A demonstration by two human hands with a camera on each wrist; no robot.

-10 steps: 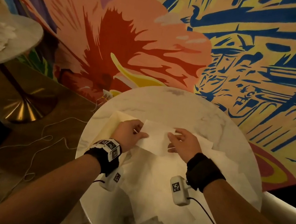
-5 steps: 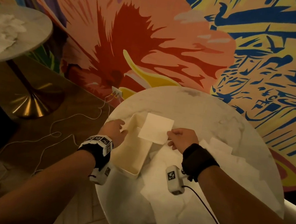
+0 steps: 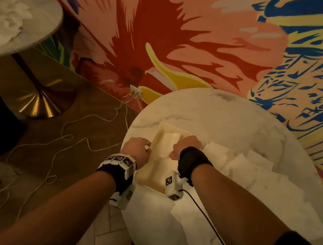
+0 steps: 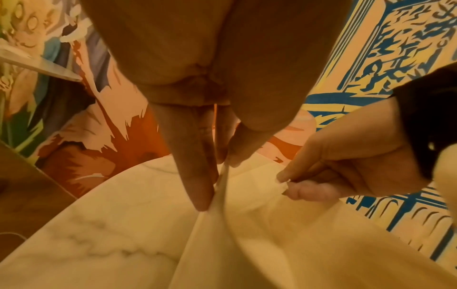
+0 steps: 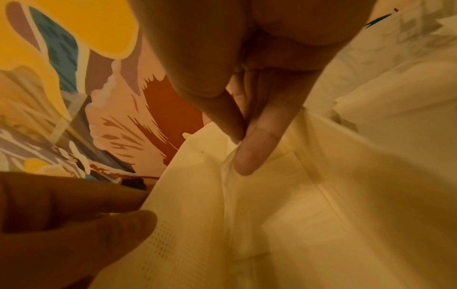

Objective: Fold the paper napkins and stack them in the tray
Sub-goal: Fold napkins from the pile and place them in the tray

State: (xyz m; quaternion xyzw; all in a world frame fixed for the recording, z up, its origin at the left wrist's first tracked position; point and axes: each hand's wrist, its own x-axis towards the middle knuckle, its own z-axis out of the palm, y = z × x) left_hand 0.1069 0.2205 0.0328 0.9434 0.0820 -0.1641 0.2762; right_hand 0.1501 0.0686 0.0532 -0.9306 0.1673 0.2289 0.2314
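The folded napkin (image 3: 168,145) is low over the cream tray (image 3: 149,175), which sits on the left side of the round marble table (image 3: 220,118) in the middle of the head view. The right hand (image 3: 184,146) pinches the napkin's edge between thumb and forefinger, seen close in the right wrist view at (image 5: 243,154). The left hand (image 3: 137,149) pinches the tray's thin left wall between thumb and fingers (image 4: 195,176), holding it in place. I'd say this goes best if the right hand lowers the napkin flat and square to the tray's walls before letting go, so the folds do not spring open, while the left keeps the light tray from sliding. To the right and lower part of the frame a loose spread of unfolded napkins (image 3: 253,178) covers the table; those nearest lie just beside the tray's right side and could catch on the wrist. Another table (image 3: 47,13) at upper left carries a heap of crumpled paper (image 3: 4,19), and white cords (image 3: 70,138) trail across the floor.
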